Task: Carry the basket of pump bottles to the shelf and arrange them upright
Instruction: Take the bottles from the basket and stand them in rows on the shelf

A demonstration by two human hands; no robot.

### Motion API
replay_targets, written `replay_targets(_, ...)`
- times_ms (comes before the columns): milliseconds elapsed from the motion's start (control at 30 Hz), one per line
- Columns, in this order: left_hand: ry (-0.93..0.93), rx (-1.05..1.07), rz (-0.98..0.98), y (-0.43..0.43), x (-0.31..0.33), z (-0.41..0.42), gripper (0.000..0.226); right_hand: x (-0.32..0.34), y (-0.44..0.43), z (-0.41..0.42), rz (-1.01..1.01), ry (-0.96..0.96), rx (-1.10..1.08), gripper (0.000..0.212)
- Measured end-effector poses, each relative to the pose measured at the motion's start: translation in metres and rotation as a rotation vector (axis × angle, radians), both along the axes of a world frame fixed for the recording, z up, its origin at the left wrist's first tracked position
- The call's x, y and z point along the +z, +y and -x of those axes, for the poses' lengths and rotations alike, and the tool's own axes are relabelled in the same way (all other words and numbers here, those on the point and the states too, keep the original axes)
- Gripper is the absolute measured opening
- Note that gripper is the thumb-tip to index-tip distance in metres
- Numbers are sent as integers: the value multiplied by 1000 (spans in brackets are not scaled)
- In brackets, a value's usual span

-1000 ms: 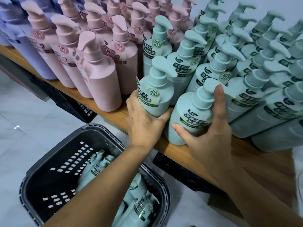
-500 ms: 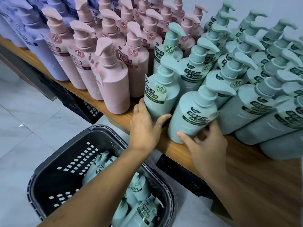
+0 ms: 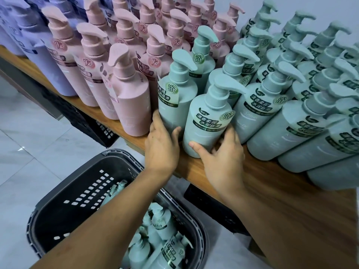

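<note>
Two mint-green pump bottles stand upright at the front edge of the wooden shelf point(image 3: 287, 191). My left hand point(image 3: 162, 148) wraps the base of the left green bottle point(image 3: 175, 107). My right hand point(image 3: 223, 158) cups the base of the right green bottle point(image 3: 207, 123), thumb on its front and fingers behind it. Below the shelf, on the floor, the dark grey basket point(image 3: 81, 193) holds several more green bottles point(image 3: 161, 224) lying on their sides, partly hidden by my left forearm.
Rows of green bottles point(image 3: 303, 105) fill the shelf to the right, pink bottles point(image 3: 132, 101) the middle, lilac ones point(image 3: 38, 61) the far left. Black crates point(image 3: 93, 125) sit under the shelf. White tiled floor point(image 3: 23, 148) lies to the left; bare wood shows at the shelf's near right.
My right hand slid down from the pump neck of the right green bottle to its base. My left hand stayed on the left bottle's base. The view moved closer.
</note>
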State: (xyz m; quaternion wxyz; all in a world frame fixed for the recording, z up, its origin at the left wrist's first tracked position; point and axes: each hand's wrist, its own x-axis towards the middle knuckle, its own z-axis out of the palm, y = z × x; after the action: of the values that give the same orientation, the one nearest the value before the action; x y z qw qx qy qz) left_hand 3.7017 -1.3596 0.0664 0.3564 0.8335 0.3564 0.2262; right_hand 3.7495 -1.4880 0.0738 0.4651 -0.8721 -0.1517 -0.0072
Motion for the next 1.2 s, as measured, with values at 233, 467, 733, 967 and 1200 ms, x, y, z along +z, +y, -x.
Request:
replay_targets(233,13,42,20,4,1,-15,51,8,11,-6,88,-47,-16,93)
replay_targets(467,-3,46,28,2,-1,-15,54,7,11,-7,105,-64,-31,93)
replay_targets(733,-100,-121,48,3,-7,15,56,9,1,14,-72,152,-55,91)
replay_targets(967,-150,-108,57,0,-58,106,15,-29,3,114,-47,306,230,22)
replay_targets(1200,671,-276,342,-11,-138,196,24,-122,-19,164,708,958,285,11)
